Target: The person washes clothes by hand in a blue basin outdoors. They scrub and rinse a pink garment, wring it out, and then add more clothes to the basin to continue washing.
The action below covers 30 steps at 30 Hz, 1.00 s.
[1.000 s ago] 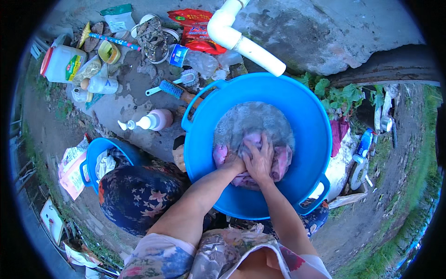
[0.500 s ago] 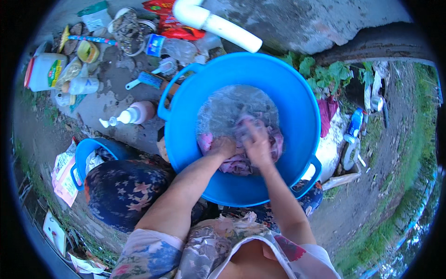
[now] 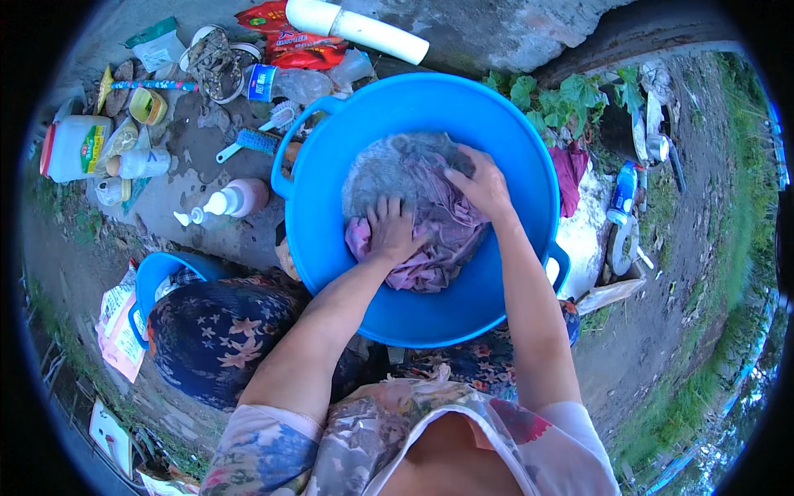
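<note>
In a big blue tub point(image 3: 513, 273) of murky grey water lies a wet, crumpled pinkish-purple cloth point(image 3: 438, 256), partly under the surface. My left hand point(image 3: 393, 231) rests on its left part, fingers spread and stretched away from me. On the far right side of the cloth is my right hand point(image 3: 486, 188), thumb and fingers apart, their tips at the fabric. Neither hand wraps round the cloth. A brighter pink fold point(image 3: 357, 238) shows beside my left hand.
The tub stands between my knees. On the left are a pump bottle point(image 3: 236, 198), a blue-bristled brush point(image 3: 255, 142), a white jug point(image 3: 78, 149) and a smaller blue bucket point(image 3: 157, 277). A white pipe point(image 3: 364, 31) juts above the far rim. A blue bottle point(image 3: 622, 194) lies right.
My right hand has moved up and right from the middle of the cloth, its fingers opening. My left hand's fingers have spread out. The cloth now lies more spread toward the tub's far side.
</note>
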Each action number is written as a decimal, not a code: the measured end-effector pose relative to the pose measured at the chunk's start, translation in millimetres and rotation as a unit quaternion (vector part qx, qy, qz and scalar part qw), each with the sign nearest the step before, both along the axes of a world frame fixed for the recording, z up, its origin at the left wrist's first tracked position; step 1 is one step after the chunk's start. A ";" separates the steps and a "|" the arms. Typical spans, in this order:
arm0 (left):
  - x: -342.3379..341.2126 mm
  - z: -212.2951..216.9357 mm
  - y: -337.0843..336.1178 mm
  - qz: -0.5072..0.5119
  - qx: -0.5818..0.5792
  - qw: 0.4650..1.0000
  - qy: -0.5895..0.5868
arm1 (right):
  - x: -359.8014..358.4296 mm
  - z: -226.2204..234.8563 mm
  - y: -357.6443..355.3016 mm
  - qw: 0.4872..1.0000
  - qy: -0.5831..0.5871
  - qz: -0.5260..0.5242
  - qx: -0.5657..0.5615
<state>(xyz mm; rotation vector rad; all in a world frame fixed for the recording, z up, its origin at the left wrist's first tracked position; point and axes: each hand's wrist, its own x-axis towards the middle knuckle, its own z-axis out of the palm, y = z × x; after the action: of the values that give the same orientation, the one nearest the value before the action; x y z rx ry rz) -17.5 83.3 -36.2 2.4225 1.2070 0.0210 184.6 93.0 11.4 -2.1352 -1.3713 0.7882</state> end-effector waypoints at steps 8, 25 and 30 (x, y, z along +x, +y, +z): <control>13.6 -50.3 43.2 0.373 -0.254 0.838 -0.307 | -32.8 12.6 -61.6 0.978 0.096 -0.128 -0.135; 4.5 36.6 1.8 -0.058 -0.084 0.995 0.002 | -34.1 -59.5 -26.2 0.972 -0.132 -0.191 -0.039; -8.2 -8.9 2.3 -0.011 -0.114 0.990 0.080 | -81.7 -24.7 -87.6 0.988 -0.028 -0.131 0.072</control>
<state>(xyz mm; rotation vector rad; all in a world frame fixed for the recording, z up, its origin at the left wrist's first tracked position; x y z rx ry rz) -25.7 85.6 -45.0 2.2695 1.1809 -0.3080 102.9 5.4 -13.3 -2.1775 -1.1073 0.5131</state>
